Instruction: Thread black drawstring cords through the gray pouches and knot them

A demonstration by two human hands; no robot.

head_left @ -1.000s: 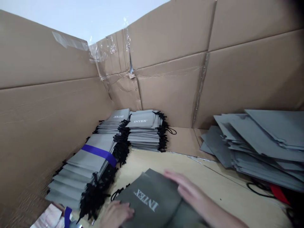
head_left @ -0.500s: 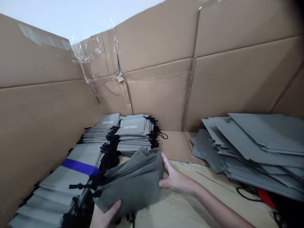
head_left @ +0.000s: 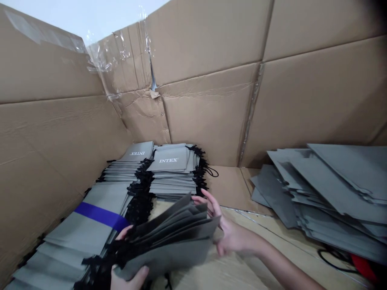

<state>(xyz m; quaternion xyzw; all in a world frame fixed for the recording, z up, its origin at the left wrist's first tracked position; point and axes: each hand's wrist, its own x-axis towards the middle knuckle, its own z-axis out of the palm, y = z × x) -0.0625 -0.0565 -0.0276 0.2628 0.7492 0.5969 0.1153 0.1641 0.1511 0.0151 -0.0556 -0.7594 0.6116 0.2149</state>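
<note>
2-handed, holds a fanned bundle of grey bags [head_left: 172,241] just above the table [head_left: 272,249], beside the purple-banded stack [head_left: 90,213]. Clamps the left hand [head_left: 128,280] on the corded end so nothing slips; sets the right hand [head_left: 229,235], fingers apart, at the loose edges.

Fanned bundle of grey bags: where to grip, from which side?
Probably the drawstring end, from the left, where the left hand has it: there the grey bags lie pinched together with the black cords bunched. The end by the right hand splays into loose leaves, so a grip there would likely catch only a few.
</note>
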